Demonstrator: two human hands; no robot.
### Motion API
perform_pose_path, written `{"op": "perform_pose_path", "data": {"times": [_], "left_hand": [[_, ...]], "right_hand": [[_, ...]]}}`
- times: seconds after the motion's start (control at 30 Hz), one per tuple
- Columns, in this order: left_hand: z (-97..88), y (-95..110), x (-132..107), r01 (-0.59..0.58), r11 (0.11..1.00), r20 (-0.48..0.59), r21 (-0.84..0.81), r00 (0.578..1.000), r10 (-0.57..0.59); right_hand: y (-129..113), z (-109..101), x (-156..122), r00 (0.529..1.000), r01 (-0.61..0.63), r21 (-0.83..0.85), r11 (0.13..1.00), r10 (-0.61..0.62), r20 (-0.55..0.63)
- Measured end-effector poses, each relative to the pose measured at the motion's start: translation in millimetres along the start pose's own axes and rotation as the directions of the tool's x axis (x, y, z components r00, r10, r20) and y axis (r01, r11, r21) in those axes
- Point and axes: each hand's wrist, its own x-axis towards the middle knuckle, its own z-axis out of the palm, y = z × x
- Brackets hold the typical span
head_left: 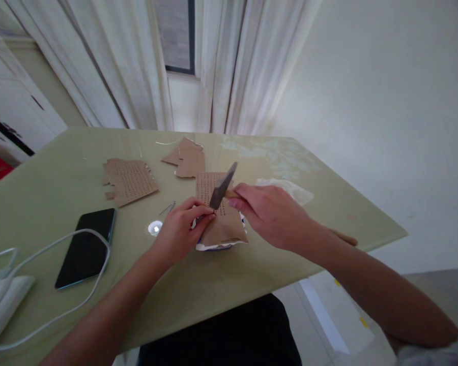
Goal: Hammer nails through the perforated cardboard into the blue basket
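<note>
My right hand [269,216] grips the wooden handle of a small hammer close to its metal head [222,187]; the handle's end shows past my wrist. The head hangs just above a brown cardboard piece [223,229] dotted with rows of holes, which lies on something white and blue. My left hand [183,229] pinches a thin nail, barely visible, upright on the cardboard under the hammer head. Both hands are closed.
Two more cardboard pieces lie further back, one [130,180] to the left and one [187,157] behind. Loose nails [168,207] and a small shiny disc [154,227] sit near my left hand. A black phone [87,246], white cable [61,244] and white device [0,300] are left; crumpled plastic [286,187] lies right.
</note>
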Motion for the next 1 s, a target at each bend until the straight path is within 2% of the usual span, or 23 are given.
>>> {"op": "perform_pose_path", "data": {"times": [0.07, 0.27, 0.4, 0.47, 0.6, 0.67, 0.83, 1.0], "left_hand": [[-0.5, 0.5, 0.2, -0.003, 1.000, 0.001, 0.005, 1.000, 0.003], [-1.7, 1.5, -0.5, 0.010, 1.000, 0.014, -0.016, 1.000, -0.010], [-2.6, 2.5, -0.3, 0.019, 0.999, 0.035, -0.038, 0.999, -0.017], [-2.7, 2.3, 0.1, 0.020, 0.999, 0.045, -0.043, 0.999, -0.018], [-3.1, 0.8, 0.4, 0.032, 0.998, 0.033, -0.051, 0.999, -0.030], [-4.5, 1.5, 0.2, 0.038, 0.998, 0.039, -0.052, 0.999, -0.036], [-9.2, 7.1, -0.3, 0.057, 0.998, 0.072, -0.016, 0.996, -0.056], [-8.2, 5.8, -0.4, 0.085, 0.996, 0.051, -0.004, 0.995, -0.085]], "right_hand": [[-1.4, 3.7, 3.0, 0.998, 0.004, -0.040, 0.999, -0.001, 0.057], [-2.3, -4.3, 1.2, 0.996, -0.031, 0.070, 0.997, 0.037, -0.082], [-1.1, 7.0, -0.9, 0.999, -0.003, -0.038, 0.999, 0.005, 0.052], [0.6, 10.8, -1.2, 0.997, 0.001, -0.051, 0.999, 0.003, 0.082], [3.0, 5.9, -0.7, 0.999, -0.031, 0.062, 0.998, 0.033, -0.024], [3.5, 6.2, -0.3, 0.998, -0.040, 0.064, 0.997, 0.043, -0.042], [5.3, 20.6, -2.6, 0.995, -0.014, -0.049, 0.999, 0.018, 0.096], [7.0, 19.8, -5.5, 0.998, -0.054, 0.064, 0.996, 0.055, -0.016]]}}
